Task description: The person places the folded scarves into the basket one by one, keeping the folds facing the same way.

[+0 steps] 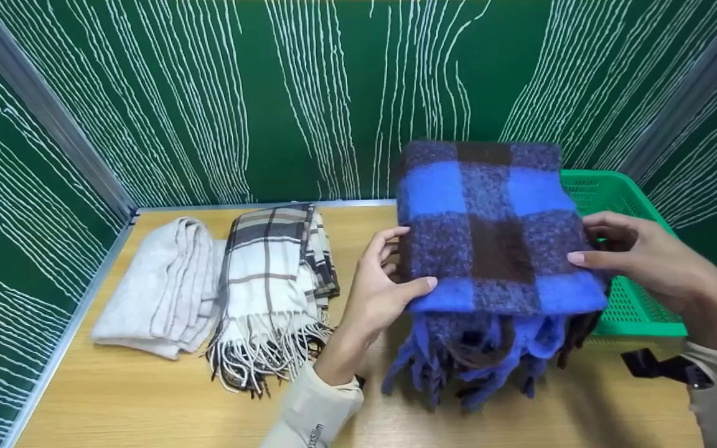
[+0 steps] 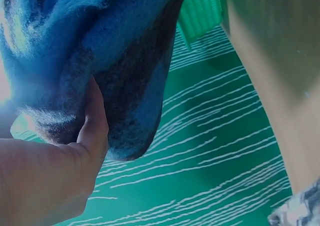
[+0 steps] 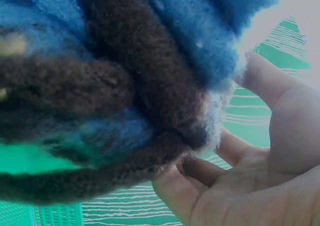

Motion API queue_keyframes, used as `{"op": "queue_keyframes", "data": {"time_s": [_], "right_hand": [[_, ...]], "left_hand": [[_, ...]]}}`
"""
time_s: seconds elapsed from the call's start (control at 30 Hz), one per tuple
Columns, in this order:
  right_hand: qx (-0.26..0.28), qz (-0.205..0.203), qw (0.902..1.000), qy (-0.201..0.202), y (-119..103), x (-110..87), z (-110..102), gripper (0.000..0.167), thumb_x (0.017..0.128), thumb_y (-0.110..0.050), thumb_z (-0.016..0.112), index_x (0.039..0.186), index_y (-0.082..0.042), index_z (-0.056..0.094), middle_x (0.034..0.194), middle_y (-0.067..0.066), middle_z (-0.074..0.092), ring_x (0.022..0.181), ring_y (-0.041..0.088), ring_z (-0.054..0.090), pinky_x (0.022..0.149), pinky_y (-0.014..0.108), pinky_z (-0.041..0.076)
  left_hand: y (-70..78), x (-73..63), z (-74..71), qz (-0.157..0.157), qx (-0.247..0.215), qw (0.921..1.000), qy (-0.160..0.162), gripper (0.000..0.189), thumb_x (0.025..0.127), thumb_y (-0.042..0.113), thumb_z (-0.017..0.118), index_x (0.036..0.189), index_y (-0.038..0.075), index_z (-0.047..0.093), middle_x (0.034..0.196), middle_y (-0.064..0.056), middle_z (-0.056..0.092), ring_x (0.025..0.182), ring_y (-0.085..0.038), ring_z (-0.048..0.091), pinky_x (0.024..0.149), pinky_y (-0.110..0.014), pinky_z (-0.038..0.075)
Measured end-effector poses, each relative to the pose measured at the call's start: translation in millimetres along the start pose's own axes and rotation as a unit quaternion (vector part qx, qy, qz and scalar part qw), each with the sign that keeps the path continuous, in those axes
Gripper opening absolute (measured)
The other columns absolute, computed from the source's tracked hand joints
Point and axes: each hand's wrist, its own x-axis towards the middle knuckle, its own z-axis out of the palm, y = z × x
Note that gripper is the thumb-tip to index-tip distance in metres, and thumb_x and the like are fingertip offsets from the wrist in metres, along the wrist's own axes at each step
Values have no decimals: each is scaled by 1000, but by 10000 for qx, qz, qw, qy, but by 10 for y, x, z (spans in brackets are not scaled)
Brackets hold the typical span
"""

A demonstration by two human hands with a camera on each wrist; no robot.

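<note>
A folded scarf (image 1: pixel 500 239) in blue, brown and mottled purple checks is held up off the table, its thick fringe hanging at the near end. My left hand (image 1: pixel 378 287) grips its left edge, thumb on top and fingers along the side. On the opposite edge, my right hand (image 1: pixel 651 258) holds it the same way, some fingers hidden beneath the cloth. In the left wrist view the thumb of the left hand (image 2: pixel 62 161) presses into the fuzzy scarf (image 2: pixel 135 51). Rolled fringe of the scarf (image 3: pixel 150 56) fills much of the right wrist view, beside the right hand (image 3: pixel 250 176).
To the left on the wooden table (image 1: pixel 165 398) lie a folded off-white cloth (image 1: pixel 153 292) and a folded white, brown and black plaid scarf (image 1: pixel 265 267) with fringe. A green plastic basket (image 1: pixel 638 326) stands at the right, partly behind the held scarf. Green, white-streaked walls (image 1: pixel 309 93) enclose the table.
</note>
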Motion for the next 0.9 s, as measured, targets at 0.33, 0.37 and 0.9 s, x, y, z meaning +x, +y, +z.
{"op": "queue_keyframes", "data": {"time_s": [0.33,0.37,0.9], "right_hand": [[-307,88,9991,278,-23,-57,-165,32,102,-21,73,129,-28,58,116,-13,58,99,1,58,77,24,59],[-300,103,9991,291,-22,-64,-182,32,102,-20,72,129,-30,58,116,-14,57,99,0,57,77,24,58],[-151,-137,9949,988,103,-135,-418,37,100,-10,73,120,-40,64,106,-30,60,93,-6,57,71,16,55]], "left_hand": [[103,26,157,191,-37,9998,-68,75,75,-8,82,144,6,54,130,-14,67,112,-23,67,98,-34,56],[109,31,174,224,-37,9997,-87,75,76,-8,82,144,6,53,131,-14,67,112,-22,67,97,-34,56],[42,157,497,614,-279,9973,-284,73,77,-7,82,143,5,54,128,-12,67,105,-15,68,90,-26,56]]}}
